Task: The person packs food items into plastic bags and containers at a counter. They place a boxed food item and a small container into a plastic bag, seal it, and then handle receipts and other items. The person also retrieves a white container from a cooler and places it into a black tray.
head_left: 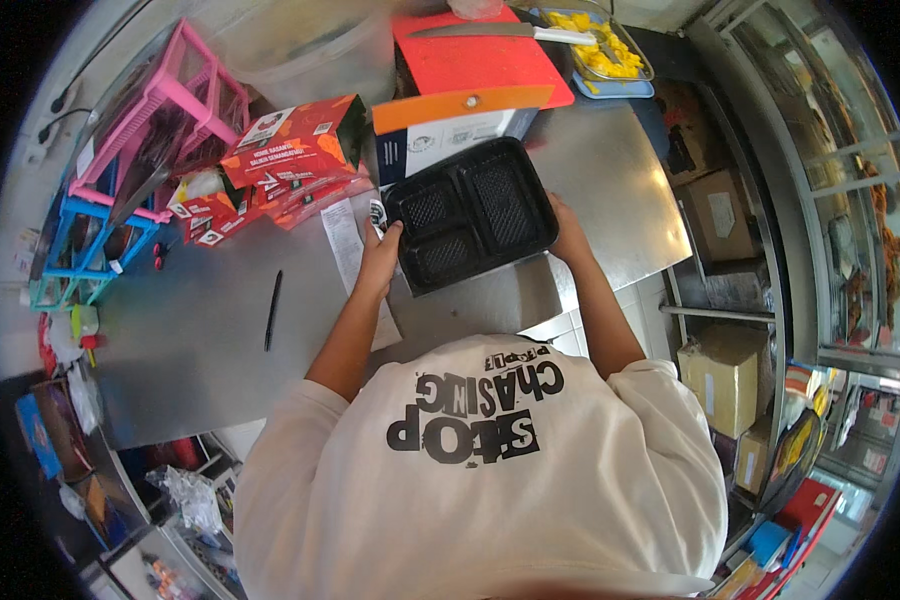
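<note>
A black plastic compartment tray (472, 217), with nothing in its three compartments, is held tilted above a steel worktable. My left hand (381, 255) grips its left side, thumb over the rim. On the tray's right side is my right hand (566, 229), its fingers partly hidden behind the tray. Behind the tray stands an open cardboard box (461, 109) with an orange flap. Red printed food boxes (296, 142) lie to the left, near a long paper slip (341, 232) that runs past my left hand. A black pen (273, 311) rests farther left on the metal.
At the back, a knife (480, 30) lies on a red cutting board (487, 64), beside a tray of yellow food (607, 56) and a large translucent tub (322, 64). Pink and blue plastic baskets (105, 232) line the left edge. Cartons (720, 375) and a glass display case stand at right.
</note>
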`<move>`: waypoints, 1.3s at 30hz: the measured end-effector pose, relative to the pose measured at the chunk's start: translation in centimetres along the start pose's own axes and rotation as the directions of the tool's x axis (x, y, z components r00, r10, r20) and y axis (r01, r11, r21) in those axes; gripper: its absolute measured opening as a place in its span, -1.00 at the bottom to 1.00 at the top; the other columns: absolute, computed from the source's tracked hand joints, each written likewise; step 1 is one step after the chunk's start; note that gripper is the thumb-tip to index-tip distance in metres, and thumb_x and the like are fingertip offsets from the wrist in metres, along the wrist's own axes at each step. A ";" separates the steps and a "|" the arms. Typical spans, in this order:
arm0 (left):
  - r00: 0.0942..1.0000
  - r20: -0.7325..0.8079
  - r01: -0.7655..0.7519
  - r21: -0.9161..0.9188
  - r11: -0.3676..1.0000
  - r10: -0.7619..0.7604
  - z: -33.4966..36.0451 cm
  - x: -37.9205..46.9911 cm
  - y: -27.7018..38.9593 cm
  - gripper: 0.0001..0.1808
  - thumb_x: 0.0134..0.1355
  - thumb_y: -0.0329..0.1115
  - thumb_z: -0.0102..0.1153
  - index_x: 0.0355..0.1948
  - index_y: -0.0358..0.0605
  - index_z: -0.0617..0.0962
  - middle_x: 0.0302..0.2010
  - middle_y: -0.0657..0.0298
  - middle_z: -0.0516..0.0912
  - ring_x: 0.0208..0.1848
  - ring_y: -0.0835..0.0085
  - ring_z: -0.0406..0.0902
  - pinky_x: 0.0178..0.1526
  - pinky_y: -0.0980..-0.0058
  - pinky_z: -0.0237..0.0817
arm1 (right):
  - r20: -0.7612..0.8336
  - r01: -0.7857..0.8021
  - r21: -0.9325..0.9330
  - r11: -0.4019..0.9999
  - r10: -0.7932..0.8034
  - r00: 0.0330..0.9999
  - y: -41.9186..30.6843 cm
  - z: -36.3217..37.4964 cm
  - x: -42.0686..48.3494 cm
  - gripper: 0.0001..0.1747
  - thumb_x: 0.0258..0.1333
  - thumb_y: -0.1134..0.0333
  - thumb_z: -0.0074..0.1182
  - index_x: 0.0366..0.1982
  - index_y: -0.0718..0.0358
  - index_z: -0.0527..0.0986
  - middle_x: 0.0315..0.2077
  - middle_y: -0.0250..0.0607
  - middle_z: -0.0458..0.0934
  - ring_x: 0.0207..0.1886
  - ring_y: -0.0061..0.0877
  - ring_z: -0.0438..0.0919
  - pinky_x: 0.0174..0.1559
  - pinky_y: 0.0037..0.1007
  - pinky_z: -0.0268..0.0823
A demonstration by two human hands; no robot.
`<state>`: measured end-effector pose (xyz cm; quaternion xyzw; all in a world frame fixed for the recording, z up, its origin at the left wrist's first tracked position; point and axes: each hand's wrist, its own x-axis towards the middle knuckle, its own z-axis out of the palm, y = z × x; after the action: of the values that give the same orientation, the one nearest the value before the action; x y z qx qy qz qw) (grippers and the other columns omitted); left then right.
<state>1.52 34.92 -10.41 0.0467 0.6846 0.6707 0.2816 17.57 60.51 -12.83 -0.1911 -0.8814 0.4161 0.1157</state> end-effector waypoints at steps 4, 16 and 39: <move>0.992 -0.100 -0.070 0.055 0.996 0.075 0.7 -0.7 0.0 -0.48 0.22 -0.27 0.02 0.13 -0.28 0.21 -0.07 0.10 0.42 -0.01 0.37 0.33 0.06 0.47 0.14 | -0.127 0.132 -0.085 0.988 -0.142 0.982 -2.9 -2.6 0.2 -0.42 -0.15 0.49 0.09 0.04 0.12 0.35 0.07 0.00 0.31 0.15 -0.12 0.28 0.16 -0.21 0.17; 0.987 0.048 0.153 -0.045 0.987 -0.151 -0.5 0.3 -1.1 -0.36 0.19 -0.18 0.06 0.22 -0.20 0.17 0.10 0.08 0.36 0.16 0.33 0.25 0.19 0.45 0.04 | 0.300 0.468 -0.211 0.858 -0.399 0.866 -7.5 -6.9 0.8 -0.39 -0.19 0.51 0.12 0.01 0.02 0.34 0.19 -0.16 0.20 0.30 -0.22 0.13 0.27 -0.13 0.04; 0.567 0.554 -0.811 0.503 0.298 0.609 4.8 -3.3 2.7 -0.71 -0.13 -0.46 0.27 -0.52 -0.20 0.35 0.06 -0.02 0.39 0.17 0.00 0.27 0.15 0.09 0.08 | -0.108 0.021 -0.190 0.982 -0.043 0.993 -3.3 -0.2 -0.4 -0.61 0.09 0.54 -0.25 -0.01 0.13 0.31 -0.01 -0.10 0.37 -0.02 -0.13 0.45 -0.04 -0.26 0.32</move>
<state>5.60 37.98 -6.47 0.5397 0.7481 0.3862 -0.0050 17.23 58.59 -10.14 -0.2099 -0.9120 0.3175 0.1527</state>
